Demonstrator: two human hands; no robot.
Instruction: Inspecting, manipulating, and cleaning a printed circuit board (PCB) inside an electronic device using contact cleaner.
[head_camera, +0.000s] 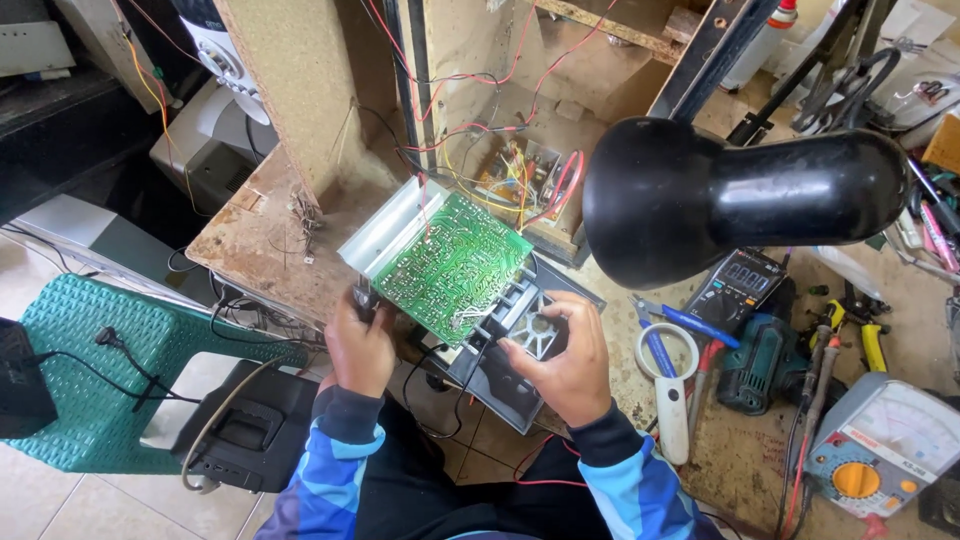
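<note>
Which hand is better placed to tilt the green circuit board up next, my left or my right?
Probably the left. The left hand already grips the lower left corner of the green circuit board, while the right hand rests on the black panel under it, steadying that part.

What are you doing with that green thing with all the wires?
A person sits at a messy workbench holding a green circuit board that has a metal bracket along one edge. The left hand grips the board's lower left corner, and the right hand holds the dark plastic panel underneath it. Red and yellow wires run from the board into an open wooden cabinet behind. A black desk lamp hangs over the bench, with a digital multimeter, a white magnifying glass and an analog meter lying nearby.
</note>
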